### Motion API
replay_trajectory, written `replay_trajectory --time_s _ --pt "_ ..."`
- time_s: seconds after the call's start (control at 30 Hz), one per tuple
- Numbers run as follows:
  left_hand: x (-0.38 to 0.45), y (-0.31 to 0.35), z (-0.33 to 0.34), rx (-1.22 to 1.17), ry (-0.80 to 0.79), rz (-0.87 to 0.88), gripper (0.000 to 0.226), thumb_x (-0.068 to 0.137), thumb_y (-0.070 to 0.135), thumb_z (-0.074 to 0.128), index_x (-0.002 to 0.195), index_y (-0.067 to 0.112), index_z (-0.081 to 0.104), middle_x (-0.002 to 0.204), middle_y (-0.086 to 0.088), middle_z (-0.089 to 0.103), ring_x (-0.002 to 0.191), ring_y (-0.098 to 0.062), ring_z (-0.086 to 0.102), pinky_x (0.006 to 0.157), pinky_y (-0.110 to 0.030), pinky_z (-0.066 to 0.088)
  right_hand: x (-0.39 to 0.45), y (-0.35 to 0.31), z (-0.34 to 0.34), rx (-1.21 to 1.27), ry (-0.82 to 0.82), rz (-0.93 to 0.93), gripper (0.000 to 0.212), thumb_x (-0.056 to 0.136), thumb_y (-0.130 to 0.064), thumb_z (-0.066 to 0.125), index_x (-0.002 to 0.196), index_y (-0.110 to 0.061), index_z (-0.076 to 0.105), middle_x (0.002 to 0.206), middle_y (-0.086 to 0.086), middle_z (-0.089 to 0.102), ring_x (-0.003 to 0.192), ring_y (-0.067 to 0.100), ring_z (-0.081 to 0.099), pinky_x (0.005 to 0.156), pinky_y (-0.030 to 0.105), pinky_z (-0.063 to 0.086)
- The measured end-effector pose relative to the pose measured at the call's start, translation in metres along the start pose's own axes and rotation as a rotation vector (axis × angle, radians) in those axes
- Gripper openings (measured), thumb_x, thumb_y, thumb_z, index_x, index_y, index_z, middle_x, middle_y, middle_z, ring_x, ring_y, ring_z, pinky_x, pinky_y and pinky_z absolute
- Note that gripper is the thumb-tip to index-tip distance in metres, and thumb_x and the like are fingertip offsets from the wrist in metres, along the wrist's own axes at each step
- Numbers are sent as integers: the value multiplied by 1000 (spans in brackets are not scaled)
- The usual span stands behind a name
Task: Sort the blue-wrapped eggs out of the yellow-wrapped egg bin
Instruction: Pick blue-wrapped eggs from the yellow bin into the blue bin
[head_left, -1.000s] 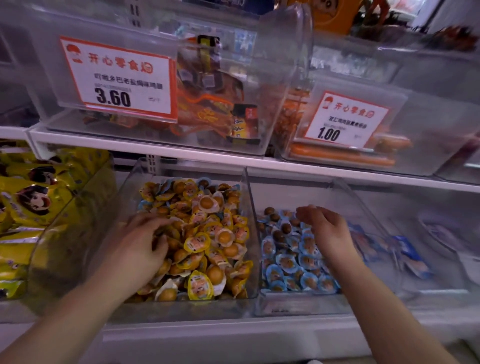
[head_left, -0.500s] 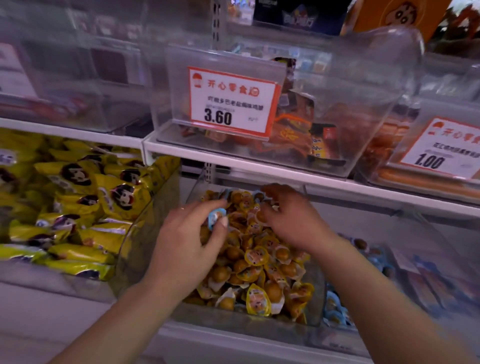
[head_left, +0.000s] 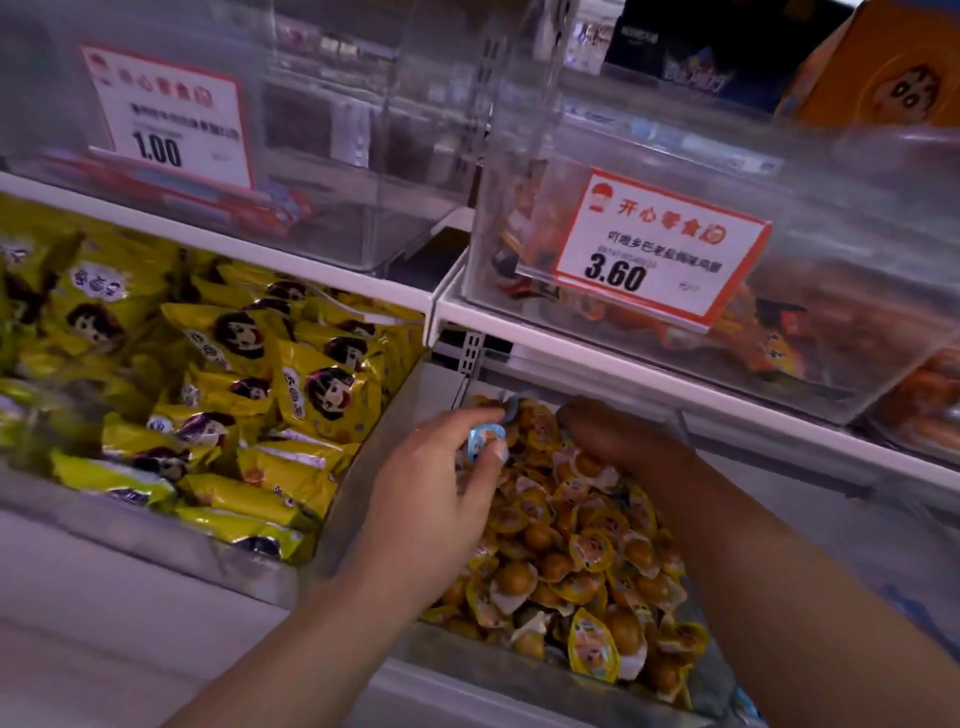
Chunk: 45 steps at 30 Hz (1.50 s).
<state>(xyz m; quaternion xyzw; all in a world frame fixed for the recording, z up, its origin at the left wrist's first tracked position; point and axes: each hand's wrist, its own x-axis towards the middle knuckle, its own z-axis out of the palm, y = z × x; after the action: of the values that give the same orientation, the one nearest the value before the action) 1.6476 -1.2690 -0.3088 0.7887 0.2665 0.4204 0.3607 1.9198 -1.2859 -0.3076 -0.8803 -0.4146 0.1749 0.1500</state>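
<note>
both hands in the yellow egg bin; one blue egg pinched in the left hand.

the left hand (head_left: 431, 488) hangs over the left side of the clear bin (head_left: 395, 436) and pinches a blue egg (head_left: 485, 439) between thumb and fingertips, lifted just above the heap of yellow eggs (head_left: 576, 551). a second blue wrapper (head_left: 514, 408) shows at the rear of the heap, just beyond the left fingertips. the right hand (head_left: 618, 441) lies knuckles-up on the back of the heap, fingers curled down into the eggs; whether it grips anything cannot be told. the two hands are apart, near each other. left of the bin, yellow packs (head_left: 249, 395) fill the neighbouring bin. on the shelf above, a 3.60 tag (head_left: 660, 249) fronts a clear bin of orange packs, and a 1.00 tag (head_left: 166, 114) stands further left.
</note>
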Motion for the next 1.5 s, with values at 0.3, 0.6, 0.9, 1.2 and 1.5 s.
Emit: replay_trajectory --time_s 0.3,0.6,0.9,1.2,1.5 --pt "-2 5 -1 -20 33 15 25 98 37 57 122 38 63 111 23 63 107 3 57 88 -25 50 -23 -14 5 -25 -25 -153 41 84 -43 76 116 -20 66 109 -2 65 100 15 62 81 26 46" --pt "-7 14 5 11 27 96 23 99 33 56 122 36 63 113 23 62 109 2 56 89 -21 48 -105 -15 -7 913 -13 -180 23 87 -9 72 109 -12 74 99 18 75 84 28 72 73 41 58" --pt "-22 33 30 16 -88 99 27 100 36 52 125 45 58 111 35 59 93 8 61 75 -11 48 -160 12 8 1146 198 70 16 96 -21 60 100 -8 68 74 11 73 57 24 69 40 25 43" --pt "-25 48 72 -13 -278 229 44 102 42 42 143 30 50 143 13 53 136 -3 43 112 -30 37 -198 -2 7 1577 86 -64 39 86 -24 73 119 -5 67 111 17 71 88 24 70 65 32 56" --pt "-15 31 79 148 -373 280 49 99 60 30 142 44 45 148 26 41 138 2 35 112 -28 31 -189 102 -34 1225 456 -23 25 73 -23 82 93 -12 72 75 10 68 58 23 59 51 33 45"
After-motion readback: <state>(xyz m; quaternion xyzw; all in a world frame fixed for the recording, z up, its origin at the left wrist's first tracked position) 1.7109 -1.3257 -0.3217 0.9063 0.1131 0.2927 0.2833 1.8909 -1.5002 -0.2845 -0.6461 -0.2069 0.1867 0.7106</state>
